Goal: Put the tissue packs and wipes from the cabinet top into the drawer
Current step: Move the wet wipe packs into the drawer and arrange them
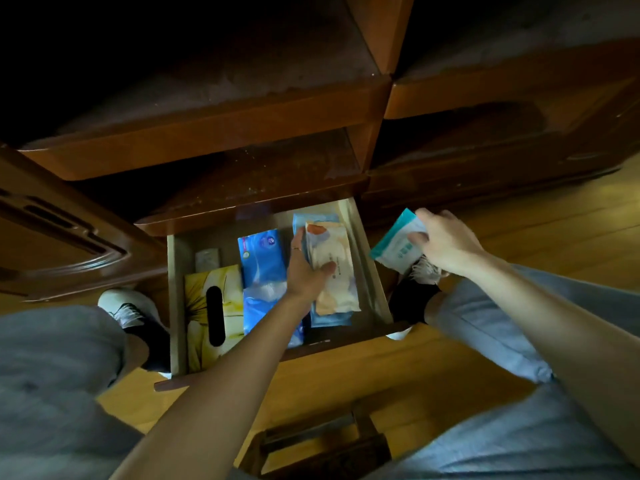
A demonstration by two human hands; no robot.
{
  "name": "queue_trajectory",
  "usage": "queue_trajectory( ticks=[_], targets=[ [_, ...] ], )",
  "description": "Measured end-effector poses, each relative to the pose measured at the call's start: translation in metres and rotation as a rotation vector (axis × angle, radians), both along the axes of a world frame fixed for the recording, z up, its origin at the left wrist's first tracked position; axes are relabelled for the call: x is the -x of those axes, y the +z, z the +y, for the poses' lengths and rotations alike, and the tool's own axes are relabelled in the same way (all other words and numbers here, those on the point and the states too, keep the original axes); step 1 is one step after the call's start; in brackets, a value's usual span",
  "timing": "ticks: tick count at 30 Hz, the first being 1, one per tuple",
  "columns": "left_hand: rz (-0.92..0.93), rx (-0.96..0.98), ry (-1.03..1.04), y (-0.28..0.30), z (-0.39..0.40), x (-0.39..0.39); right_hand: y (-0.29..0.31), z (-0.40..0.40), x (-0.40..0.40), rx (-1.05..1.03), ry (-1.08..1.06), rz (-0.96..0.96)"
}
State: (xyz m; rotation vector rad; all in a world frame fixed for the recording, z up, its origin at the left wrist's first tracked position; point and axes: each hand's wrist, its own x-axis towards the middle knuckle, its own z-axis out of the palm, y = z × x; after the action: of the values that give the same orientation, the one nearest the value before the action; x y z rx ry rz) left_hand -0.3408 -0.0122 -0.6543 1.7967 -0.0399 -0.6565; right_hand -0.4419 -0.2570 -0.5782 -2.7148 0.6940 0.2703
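The wooden drawer point(176, 292) stands pulled out below me. Inside lie a yellow flowered tissue box point(228, 299) at the left, blue tissue packs point(259, 268) in the middle, and an orange-and-white wipes pack point(341, 275) on top of a blue pack point(329, 318) at the right. My left hand point(306, 268) reaches into the drawer and grips the orange-and-white wipes pack along its left edge. My right hand point(446, 242) holds a white and teal pack point(398, 245) in the air, just right of the drawer.
The dark wooden cabinet top point(242, 109) and a shelf point(277, 171) lie above the drawer. An open cabinet door point(62, 237) is at the left. My shoes point(124, 310) and knees flank the drawer on the wooden floor. A small wooden stool point(322, 445) sits below.
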Motion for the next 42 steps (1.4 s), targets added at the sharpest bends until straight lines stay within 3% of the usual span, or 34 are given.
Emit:
queue_trajectory(
  ticks=[4,7,11,13,15,20,23,29,32,37,42],
  targets=[
    [0.222,-0.005,0.062,-0.028,-0.014,0.017,-0.007,0.005,0.008,-0.12,-0.086,0.025],
    [0.335,-0.011,-0.071,-0.041,-0.016,0.027,-0.013,0.011,0.006,-0.159,-0.066,0.013],
    [0.229,-0.333,-0.22,-0.052,-0.02,0.03,-0.011,0.012,-0.004,-0.184,-0.06,-0.018],
    [0.202,-0.391,-0.172,-0.055,-0.022,0.031,-0.009,0.014,-0.01,-0.197,-0.045,-0.036],
    [0.224,-0.323,-0.054,-0.057,-0.022,0.033,-0.008,0.019,-0.013,-0.228,-0.005,-0.061],
    [0.399,-0.247,0.161,-0.057,-0.017,0.026,-0.011,0.034,-0.025,-0.391,0.123,-0.11],
    [0.463,-0.152,0.167,-0.055,-0.015,0.023,-0.024,0.047,-0.041,-0.225,0.273,-0.06],
    [0.608,0.05,0.262,-0.048,-0.008,0.015,-0.076,0.093,-0.074,0.238,0.702,0.345],
    [0.563,-0.007,0.343,-0.046,-0.003,0.017,-0.107,0.111,-0.076,0.327,0.663,0.457],
    [0.657,-0.165,0.204,-0.055,0.001,0.032,-0.112,0.134,-0.083,0.369,0.53,0.461],
    [0.734,-0.147,0.11,-0.048,-0.001,0.039,-0.11,0.122,-0.07,0.534,0.65,0.449]
  ],
)
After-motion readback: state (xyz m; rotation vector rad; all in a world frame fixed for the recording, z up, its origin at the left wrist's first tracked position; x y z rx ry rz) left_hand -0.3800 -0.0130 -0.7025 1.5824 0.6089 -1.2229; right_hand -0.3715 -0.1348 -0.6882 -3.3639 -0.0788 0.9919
